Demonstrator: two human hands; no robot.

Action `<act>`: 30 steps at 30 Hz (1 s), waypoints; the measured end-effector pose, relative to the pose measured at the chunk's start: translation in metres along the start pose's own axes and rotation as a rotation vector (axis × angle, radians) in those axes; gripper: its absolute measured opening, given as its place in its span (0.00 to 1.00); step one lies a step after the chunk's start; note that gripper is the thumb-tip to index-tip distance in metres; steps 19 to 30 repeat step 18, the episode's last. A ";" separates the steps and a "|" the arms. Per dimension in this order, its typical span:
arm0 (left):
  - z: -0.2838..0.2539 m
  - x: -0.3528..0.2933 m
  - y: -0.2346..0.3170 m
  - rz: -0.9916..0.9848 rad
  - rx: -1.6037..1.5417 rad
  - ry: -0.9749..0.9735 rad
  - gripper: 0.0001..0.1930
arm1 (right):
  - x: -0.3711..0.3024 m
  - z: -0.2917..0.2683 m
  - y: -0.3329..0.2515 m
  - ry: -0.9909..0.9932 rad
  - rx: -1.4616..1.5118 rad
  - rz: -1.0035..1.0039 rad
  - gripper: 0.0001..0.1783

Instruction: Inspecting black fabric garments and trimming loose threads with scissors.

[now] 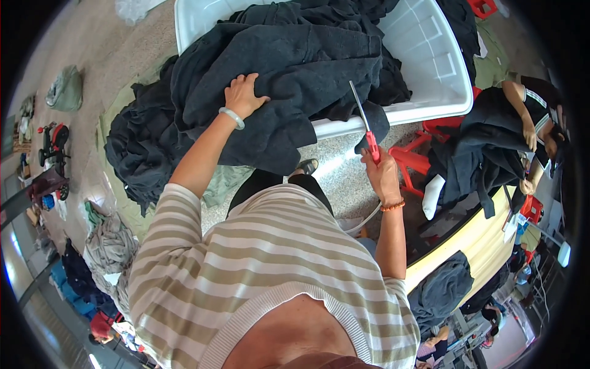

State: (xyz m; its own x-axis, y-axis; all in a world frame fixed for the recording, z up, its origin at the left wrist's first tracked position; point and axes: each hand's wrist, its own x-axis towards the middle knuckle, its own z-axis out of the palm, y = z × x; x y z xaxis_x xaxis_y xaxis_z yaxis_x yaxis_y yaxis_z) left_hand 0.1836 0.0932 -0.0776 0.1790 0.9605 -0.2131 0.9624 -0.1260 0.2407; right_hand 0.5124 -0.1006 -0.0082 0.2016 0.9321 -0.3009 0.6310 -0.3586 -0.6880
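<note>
My left hand [244, 96] rests on a large dark garment [276, 64], thumb apart from the fingers and palm down. That garment is draped over the near rim of a white plastic bin [424, 61], and part of it hangs down in front of me. In my right hand [382, 175] is a red-handled tool [362, 117] with a long thin metal shaft, its tip pointing up and slightly left. The tip is close to the garment's right part; I cannot tell if they touch. More dark clothes [144, 141] are heaped left of the bin.
A red plastic stool [409, 160] stands right of the bin. Farther right, another person's hands [528, 132] handle dark cloth beside a yellow-edged table [467, 264], on which a dark garment [445, 289] lies. On the left floor are a grey cloth pile [110, 246] and a green sack [64, 89].
</note>
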 end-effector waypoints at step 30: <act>-0.056 -0.090 -0.003 0.292 -0.721 0.121 0.09 | 0.038 0.017 -0.005 -0.060 0.039 0.013 0.14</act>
